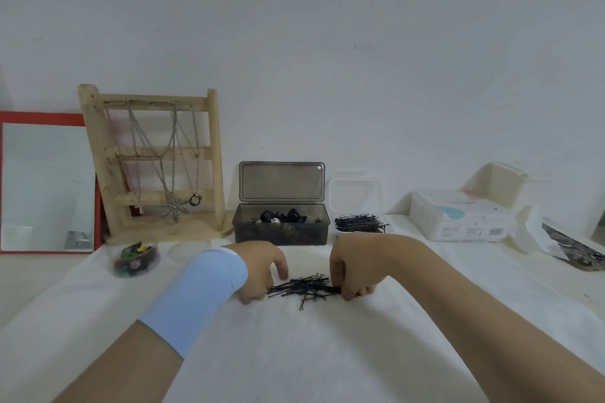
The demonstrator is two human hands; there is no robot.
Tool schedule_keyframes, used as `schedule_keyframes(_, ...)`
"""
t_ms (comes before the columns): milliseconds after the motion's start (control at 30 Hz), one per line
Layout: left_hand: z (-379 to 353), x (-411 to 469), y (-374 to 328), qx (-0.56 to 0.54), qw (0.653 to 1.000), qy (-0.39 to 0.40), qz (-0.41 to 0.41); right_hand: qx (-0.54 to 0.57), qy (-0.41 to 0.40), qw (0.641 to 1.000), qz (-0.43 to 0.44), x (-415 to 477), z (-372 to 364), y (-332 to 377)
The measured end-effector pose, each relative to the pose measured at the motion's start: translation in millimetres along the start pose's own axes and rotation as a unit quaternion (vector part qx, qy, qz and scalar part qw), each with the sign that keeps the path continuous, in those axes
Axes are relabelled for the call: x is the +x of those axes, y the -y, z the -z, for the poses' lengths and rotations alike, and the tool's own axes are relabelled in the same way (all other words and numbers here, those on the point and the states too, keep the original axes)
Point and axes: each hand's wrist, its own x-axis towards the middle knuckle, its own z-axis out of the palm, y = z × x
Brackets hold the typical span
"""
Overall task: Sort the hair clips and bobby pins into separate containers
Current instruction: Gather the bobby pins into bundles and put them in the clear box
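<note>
Head view.

1. Grip: the right hand (353, 275) has its fingers curled downward. It pinches a bundle at the right end of the heap of thin black metal bobby pins (302, 286).
2. The heap lies on the white cloth-covered table (294, 353) and spreads leftward from the grip. The pins are straight, slender and crossed at random, and a few strays point toward the person.
3. The left hand (262, 271), with a light blue sleeve (199, 298) at the wrist, rests at the end of the heap opposite the grip. Its fingers are bent onto the cloth. Whether it holds any pins cannot be told.
4. Beyond the grip and slightly left stands a smoky grey translucent plastic box (280, 232) with its hinged lid raised. It holds black hair clips (281, 216).
5. Directly beyond the grip stands a white plastic tub (360, 232), heaped with more black pins.
6. Far left of the grip is a clear round bowl (136, 260) of small coloured clips. Behind it are a wooden necklace stand (154, 160) and a red-framed mirror (45, 183).
</note>
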Motion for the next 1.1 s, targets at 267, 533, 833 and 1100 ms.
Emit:
schedule_keyframes(267, -5, 14, 7, -0.111, 0.991, -0.064, -0.034, -0.027, -0.11, 0.992, 0.045, -3, 4, 14)
schedule_keyframes(533, -15, 6, -11, 0.042, 0.998, -0.046, -0.009, -0.049, -0.066, 0.994, 0.075, -4, -10, 27)
schedule_keyframes(833, -21, 9, -20, 0.01, 0.991, -0.04, -0.129, -0.014, -0.086, 0.996, 0.004, -6, 0, 8)
schedule_keyframes(1100, -27, 14, -30, -0.022, 0.992, -0.1, -0.08, 0.017, -0.055, 0.998, 0.02, 1, -2, 2)
